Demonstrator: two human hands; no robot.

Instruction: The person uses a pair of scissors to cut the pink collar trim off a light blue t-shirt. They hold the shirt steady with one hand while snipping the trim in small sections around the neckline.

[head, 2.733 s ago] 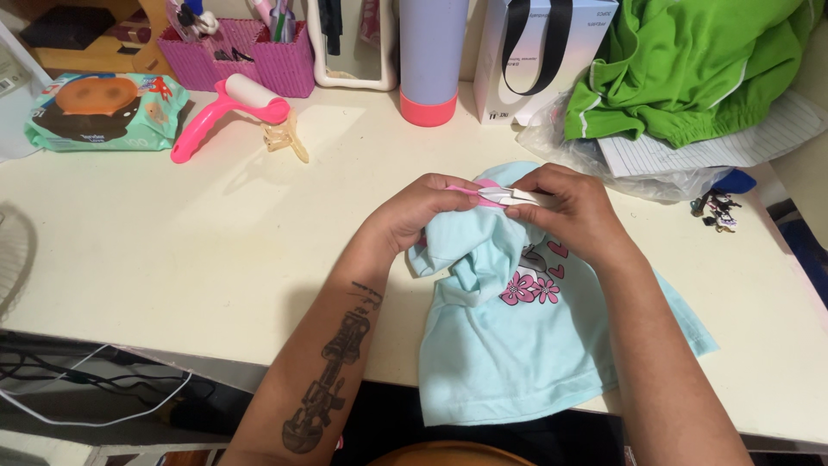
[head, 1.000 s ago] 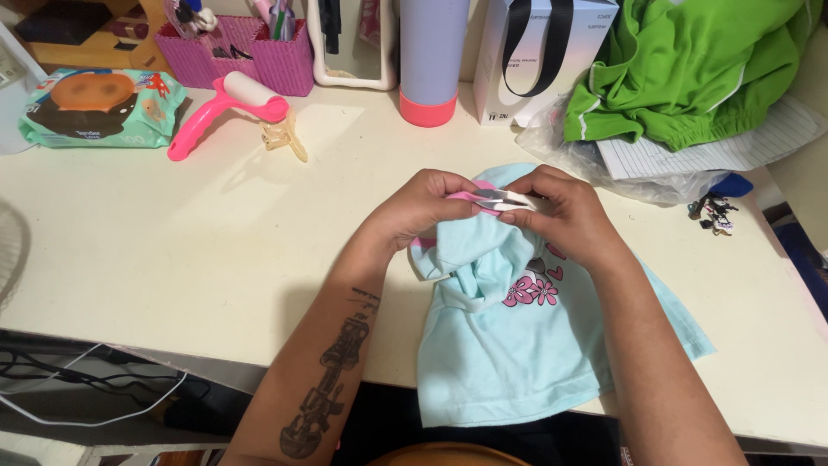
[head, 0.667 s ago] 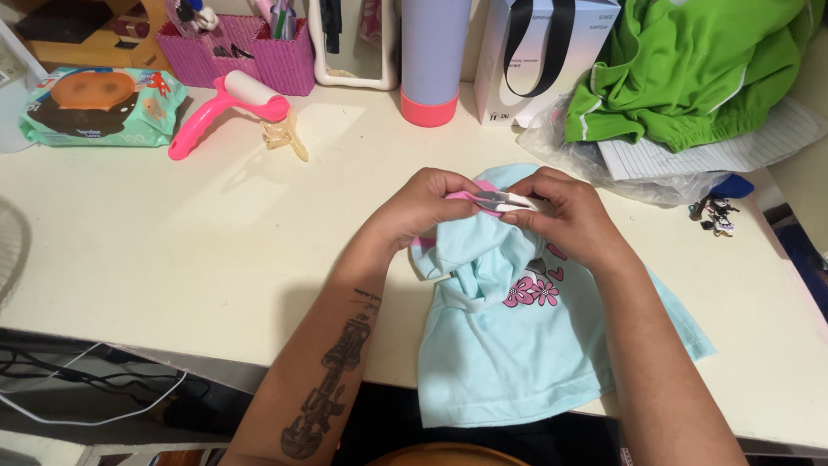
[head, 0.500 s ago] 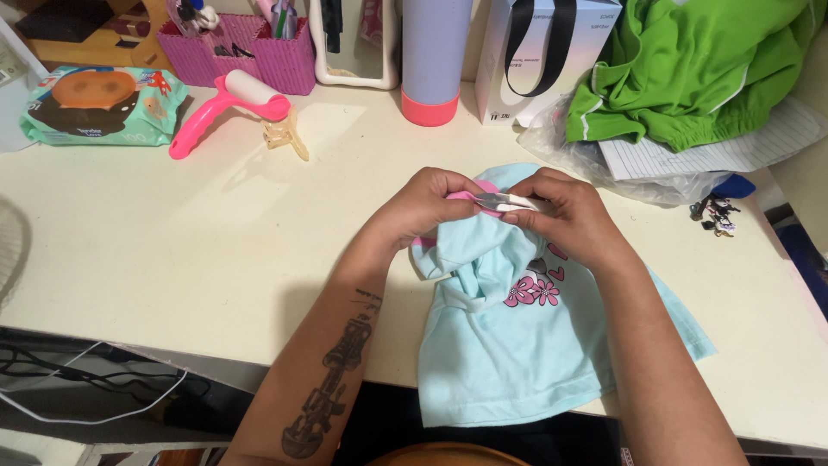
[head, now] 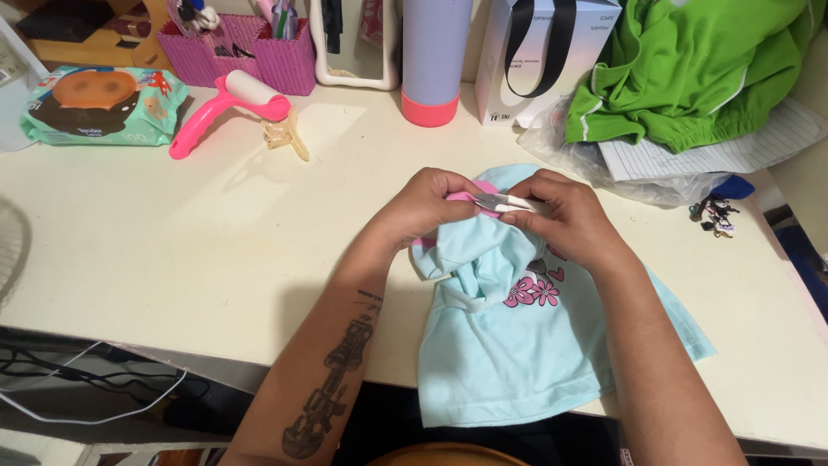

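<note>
A small light-blue shirt (head: 509, 345) with pink flower and heart prints lies bunched on the cream table (head: 216, 242), its lower hem hanging over the near edge. My left hand (head: 423, 207) pinches the shirt's pink-trimmed top edge. My right hand (head: 565, 216) holds a small white-handled thread snipper (head: 504, 203), whose metal tip points left and meets the pink trim right beside my left fingers.
At the back stand pink woven baskets (head: 250, 52), a pink lint roller (head: 224, 108), a hair clip (head: 285, 136), a wipes pack (head: 99, 103), a lilac bottle (head: 431, 60) and a white gift bag (head: 535, 52). A green garment (head: 699, 69) lies on papers and plastic at right, near charms (head: 711, 211).
Both hands stay on the shirt's top edge. The snipper tip has shifted only slightly against the pink trim; the shirt and table items have not moved.
</note>
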